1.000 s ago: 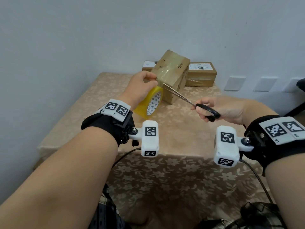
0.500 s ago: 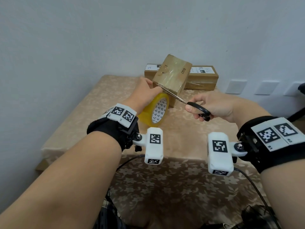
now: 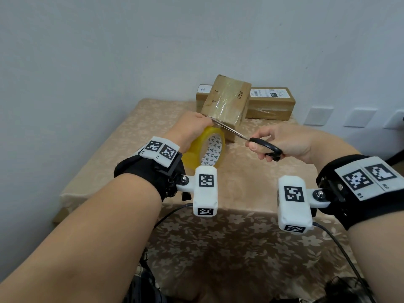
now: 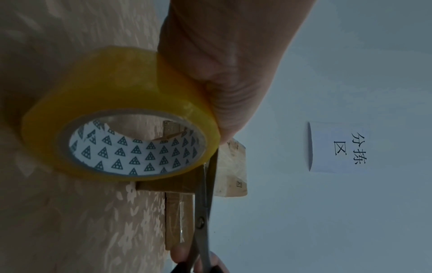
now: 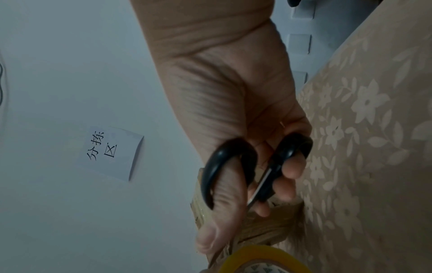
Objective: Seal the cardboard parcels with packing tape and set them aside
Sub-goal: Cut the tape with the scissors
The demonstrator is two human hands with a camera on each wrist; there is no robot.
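The tape roll (image 3: 204,147) is gripped in the left hand (image 3: 188,130) and held away from the tilted parcel (image 3: 226,106), probably so the tape is kept taut for cutting. The scissors (image 3: 247,138) are held by curled fingers (image 3: 255,147) of the right hand (image 3: 286,143); their long axis points up-left at the parcel's lower edge. The parcel is propped on 1 edge on the surface (image 3: 251,171), before 2 stacked boxes (image 3: 271,103).

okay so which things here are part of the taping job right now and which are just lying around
In use: tape roll in left hand; scissors in right hand; tilted parcel.

Lying about: flat boxes by the wall; paper sign; wall sockets.
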